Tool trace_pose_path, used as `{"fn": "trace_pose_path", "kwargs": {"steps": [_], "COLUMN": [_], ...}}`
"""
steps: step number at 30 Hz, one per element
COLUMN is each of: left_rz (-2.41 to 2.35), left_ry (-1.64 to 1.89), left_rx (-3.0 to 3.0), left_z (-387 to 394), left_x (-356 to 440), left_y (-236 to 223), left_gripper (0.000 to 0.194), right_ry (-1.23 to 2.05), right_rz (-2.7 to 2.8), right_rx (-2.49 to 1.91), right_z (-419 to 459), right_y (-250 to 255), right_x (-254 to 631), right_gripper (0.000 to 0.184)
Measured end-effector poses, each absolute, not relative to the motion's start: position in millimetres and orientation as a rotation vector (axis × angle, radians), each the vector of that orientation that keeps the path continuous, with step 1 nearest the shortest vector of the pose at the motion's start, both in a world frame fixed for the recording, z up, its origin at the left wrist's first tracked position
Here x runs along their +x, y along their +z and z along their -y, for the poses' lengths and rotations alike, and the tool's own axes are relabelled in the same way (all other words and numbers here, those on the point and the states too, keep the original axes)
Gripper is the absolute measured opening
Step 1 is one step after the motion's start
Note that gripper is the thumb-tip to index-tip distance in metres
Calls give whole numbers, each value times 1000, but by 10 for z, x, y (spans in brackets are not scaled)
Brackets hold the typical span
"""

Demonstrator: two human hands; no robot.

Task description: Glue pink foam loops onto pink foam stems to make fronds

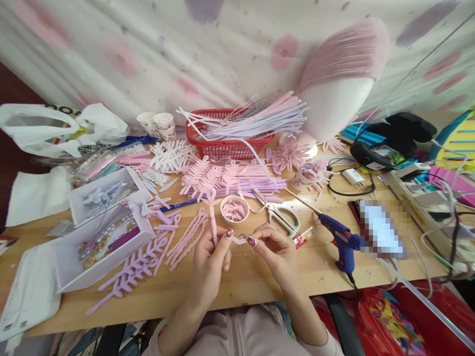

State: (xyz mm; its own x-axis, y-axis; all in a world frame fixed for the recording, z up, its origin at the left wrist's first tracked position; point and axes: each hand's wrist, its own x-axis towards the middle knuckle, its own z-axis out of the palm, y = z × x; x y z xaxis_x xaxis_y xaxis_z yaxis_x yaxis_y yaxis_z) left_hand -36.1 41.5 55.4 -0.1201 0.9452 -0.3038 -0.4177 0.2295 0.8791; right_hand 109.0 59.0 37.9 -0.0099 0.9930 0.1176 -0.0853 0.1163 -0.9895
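Note:
Closed around a twisted pink pipe cleaner [213, 217], my left hand [211, 257] holds it upright, its looped top above my fingers. Thumb and fingers of my right hand [272, 249] pinch a short pale pink pipe cleaner end [240, 241] that stretches across to my left thumb. Just beyond my hands stands a paper cup [235, 221] filled with short pink pieces. Scissors [280, 215] with pale handles lie past my right hand. Left of my left hand are braided pink strips [188, 236] and lilac leafy sprigs [135, 267].
Behind is a red basket [230, 148] of pipe cleaners, near a white mannequin head [334, 99]. A blue glue gun [343, 242] and a phone [382, 230] lie at right. White boxes [63, 269] of beads and a pile of pink sprigs [208, 175] fill the left and middle.

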Motion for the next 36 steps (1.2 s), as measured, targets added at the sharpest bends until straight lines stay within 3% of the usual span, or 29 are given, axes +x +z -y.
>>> {"fn": "trace_pose_path", "kwargs": {"steps": [8, 18, 29, 36], "left_rz": [-1115, -1046, -988, -1009], "left_ry": [1222, 1007, 968, 1196], "left_rx": [636, 761, 785, 659], "left_z": [-406, -340, -322, -403], "left_x": [-379, -410, -352, -367], "left_y": [566, 549, 551, 587], "left_gripper": [37, 35, 38, 36], "right_ry": [1179, 830, 889, 1048], "right_rz": [1268, 1302, 1230, 1377], "right_rx": [-1044, -1070, -1064, -1086], "right_z": [-577, -684, -725, -635], "right_y": [421, 500, 525, 550], "right_x": [1175, 1254, 1134, 1260], "right_gripper": [11, 5, 3, 13]}}
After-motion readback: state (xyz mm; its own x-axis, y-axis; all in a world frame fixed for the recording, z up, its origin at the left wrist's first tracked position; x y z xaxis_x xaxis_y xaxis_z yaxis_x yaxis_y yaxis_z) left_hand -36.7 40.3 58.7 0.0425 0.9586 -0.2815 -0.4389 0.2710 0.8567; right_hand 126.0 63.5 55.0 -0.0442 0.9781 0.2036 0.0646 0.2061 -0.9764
